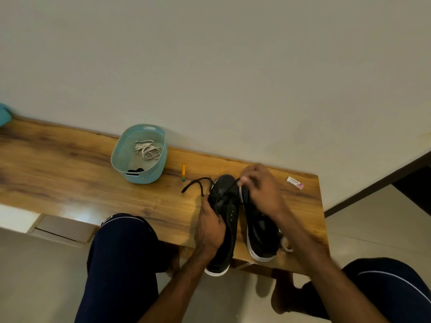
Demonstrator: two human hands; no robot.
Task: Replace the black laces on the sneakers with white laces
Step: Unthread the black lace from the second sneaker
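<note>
Two black sneakers with white soles lie side by side on the wooden bench (93,178), toes pointing away from me. My left hand (211,227) grips the left sneaker (227,229) around its side. My right hand (261,187) pinches a strand of the black lace (198,184) above that sneaker's toe. The lace's free ends trail onto the bench to the left. The right sneaker (261,234) is partly hidden under my right wrist. White laces (148,149) lie coiled in a light blue basket (116,157) at the back.
A small yellow and green marker (183,172) lies between the basket and the sneakers. A small white and pink packet (295,183) sits near the bench's right end. Something black (136,170) lies in the basket. My knees are below the bench. A wall rises behind it.
</note>
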